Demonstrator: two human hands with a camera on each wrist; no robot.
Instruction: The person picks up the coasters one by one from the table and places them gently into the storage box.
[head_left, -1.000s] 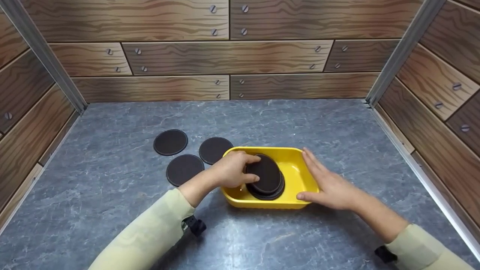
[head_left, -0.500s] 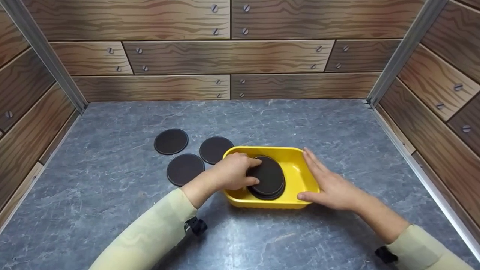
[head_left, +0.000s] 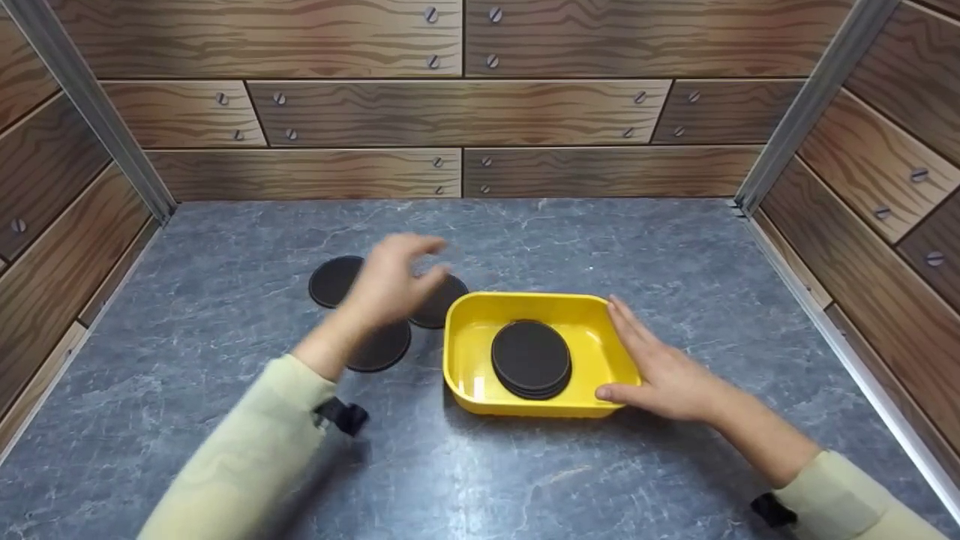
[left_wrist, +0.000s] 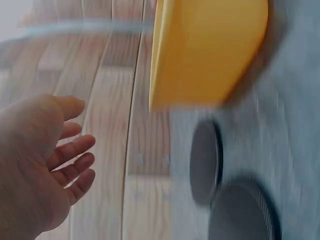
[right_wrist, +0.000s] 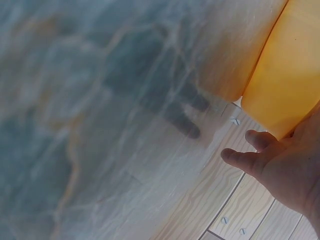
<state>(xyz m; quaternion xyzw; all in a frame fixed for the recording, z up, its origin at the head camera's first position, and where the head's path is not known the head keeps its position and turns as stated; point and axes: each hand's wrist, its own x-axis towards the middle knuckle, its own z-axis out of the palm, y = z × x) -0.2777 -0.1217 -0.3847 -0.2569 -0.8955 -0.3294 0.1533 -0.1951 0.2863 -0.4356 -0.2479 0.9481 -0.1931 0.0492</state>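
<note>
A yellow plastic bin stands in the middle of the table. Inside it lies a neat stack of round black coasters. My left hand hovers, blurred by motion, over three loose coasters to the bin's left, its thumb and fingers apart with nothing between them. It partly covers the far-left coaster, the coaster by the bin and the near coaster. With straight fingers my right hand rests against the bin's right end, the thumb at the near rim.
Grey marbled tabletop surrounds the bin. Wood-patterned panels rise at the back and both sides, joined by grey metal corner posts.
My left hand released a coaster, which now sits squarely on the stack in the bin. That hand then moved out leftward over the loose coasters. The right hand stayed at the bin.
</note>
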